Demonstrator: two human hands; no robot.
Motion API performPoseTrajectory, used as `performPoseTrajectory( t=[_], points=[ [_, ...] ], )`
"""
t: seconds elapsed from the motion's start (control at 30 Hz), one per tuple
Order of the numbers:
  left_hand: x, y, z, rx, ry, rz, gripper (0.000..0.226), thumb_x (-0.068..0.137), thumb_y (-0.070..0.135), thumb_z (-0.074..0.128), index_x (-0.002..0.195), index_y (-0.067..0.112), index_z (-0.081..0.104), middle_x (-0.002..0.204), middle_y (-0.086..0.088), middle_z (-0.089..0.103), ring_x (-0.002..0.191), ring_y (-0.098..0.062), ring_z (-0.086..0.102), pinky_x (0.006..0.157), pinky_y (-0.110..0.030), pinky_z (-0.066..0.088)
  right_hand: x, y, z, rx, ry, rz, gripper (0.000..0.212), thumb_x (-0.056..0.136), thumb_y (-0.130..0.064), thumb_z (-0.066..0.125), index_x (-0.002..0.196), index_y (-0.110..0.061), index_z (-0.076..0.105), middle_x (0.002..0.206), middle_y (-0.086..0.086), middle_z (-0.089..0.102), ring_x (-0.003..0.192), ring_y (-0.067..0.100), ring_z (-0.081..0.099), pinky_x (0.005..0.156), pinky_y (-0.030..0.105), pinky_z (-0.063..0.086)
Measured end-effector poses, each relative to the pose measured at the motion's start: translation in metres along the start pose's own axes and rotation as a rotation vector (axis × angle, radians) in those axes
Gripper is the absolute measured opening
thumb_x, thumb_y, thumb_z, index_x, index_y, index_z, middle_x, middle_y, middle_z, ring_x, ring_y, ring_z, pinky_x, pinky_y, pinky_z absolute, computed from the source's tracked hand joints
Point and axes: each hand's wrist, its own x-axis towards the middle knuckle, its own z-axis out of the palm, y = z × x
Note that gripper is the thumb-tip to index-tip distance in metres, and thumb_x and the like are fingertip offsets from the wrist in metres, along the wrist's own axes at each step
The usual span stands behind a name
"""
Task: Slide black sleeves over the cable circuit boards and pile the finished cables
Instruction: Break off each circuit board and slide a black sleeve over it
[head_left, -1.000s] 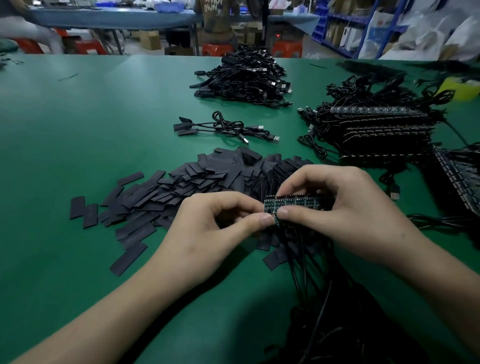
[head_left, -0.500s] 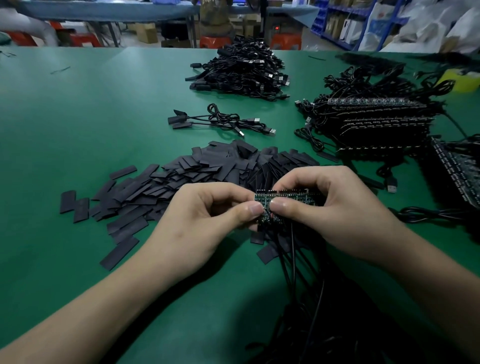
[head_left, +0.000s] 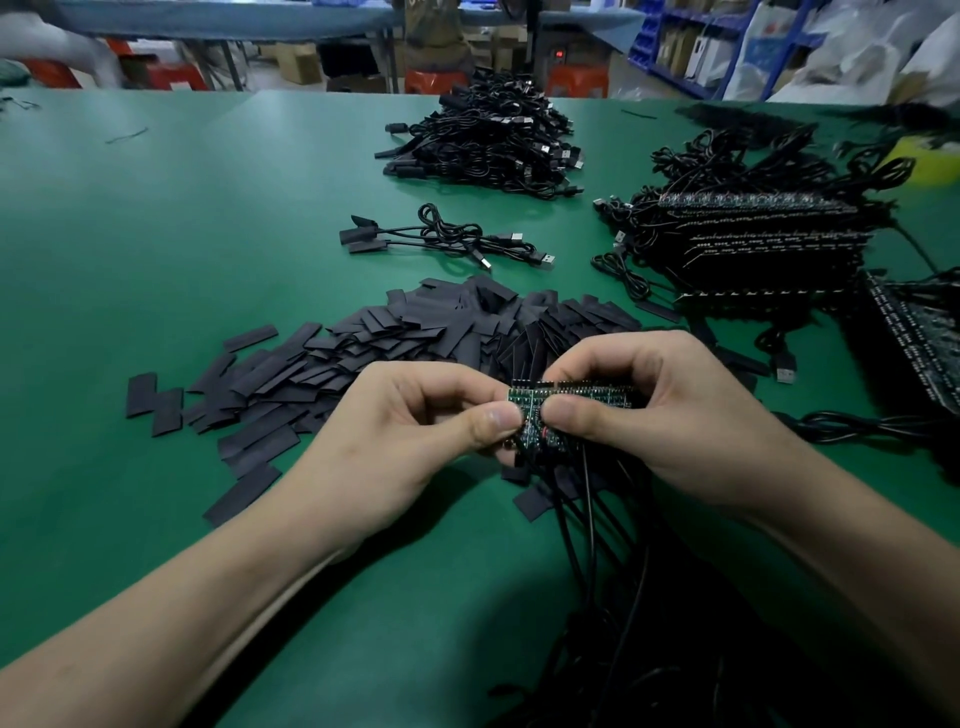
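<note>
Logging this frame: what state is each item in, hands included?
left hand: pinches the board strip's left end.
right hand: pinches the strip beside the left thumb.
board strip: held, no sleeve on, cables trailing.
black sleeves: loose heap, lying flat.
small cable group: sleeved, lying apart from the piles.
far cable pile: heaped.
board stacks: stacked, unsleeved.

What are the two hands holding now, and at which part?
A strip of green circuit boards with cables hanging below. The left hand pinches its left end; the right hand pinches just beside it.
</note>
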Motion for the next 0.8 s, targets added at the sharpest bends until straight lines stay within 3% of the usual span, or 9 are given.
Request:
performPoseTrajectory(
  t=[0.2,0.33,0.53,0.67,0.8],
  points=[
    [-0.001,0.001,0.001,-0.029,0.003,0.008,0.009,0.080,0.014,0.070,0.083,0.009,0.077,0.073,-0.005,0.074,0.067,-0.010,0.067,0.069,-0.015,0.051,0.001,-0.003,0.001,0.062,-0.025,-0.018,0.012,0.080,-0.031,0.075,0.085,-0.020,0.077,0.083,-0.003,0.077,0.079,0.003,0.069,0.078,0.016,0.051],
    [0.001,0.001,0.003,0.008,0.031,0.017,0.012,0.080,0.015,0.070,0.085,0.007,0.076,0.071,-0.001,0.074,0.064,-0.006,0.067,0.066,-0.013,0.051,0.003,0.002,-0.003,-0.014,0.008,-0.027,0.005,0.082,-0.031,0.076,0.083,-0.026,0.077,0.081,-0.009,0.076,0.075,-0.002,0.066,0.073,0.011,0.047],
    [0.000,0.001,0.001,-0.034,0.023,-0.013,0.014,0.078,0.021,0.072,0.085,0.010,0.077,0.071,-0.003,0.074,0.064,-0.007,0.067,0.066,-0.013,0.050,0.002,0.004,0.000,0.035,-0.015,-0.063,0.015,0.081,-0.038,0.073,0.085,-0.024,0.076,0.083,-0.010,0.076,0.079,-0.001,0.067,0.076,0.012,0.048],
    [0.002,0.000,-0.005,-0.198,0.091,-0.055,0.020,0.071,0.027,0.076,0.080,0.010,0.077,0.073,-0.007,0.073,0.064,-0.011,0.066,0.067,-0.018,0.054,0.002,0.007,-0.007,0.144,0.000,-0.022,0.014,0.076,-0.043,0.077,0.083,-0.031,0.077,0.078,-0.009,0.073,0.074,0.000,0.064,0.073,0.015,0.051],
    [0.002,0.002,-0.005,-0.207,0.131,-0.005,0.017,0.069,0.030,0.076,0.076,0.014,0.078,0.070,-0.004,0.072,0.062,-0.011,0.067,0.064,-0.018,0.054,-0.003,0.009,-0.013,-0.117,0.073,0.009,0.024,0.076,-0.056,0.075,0.090,-0.037,0.077,0.091,-0.009,0.074,0.085,0.002,0.069,0.083,0.024,0.051]
  ],
)
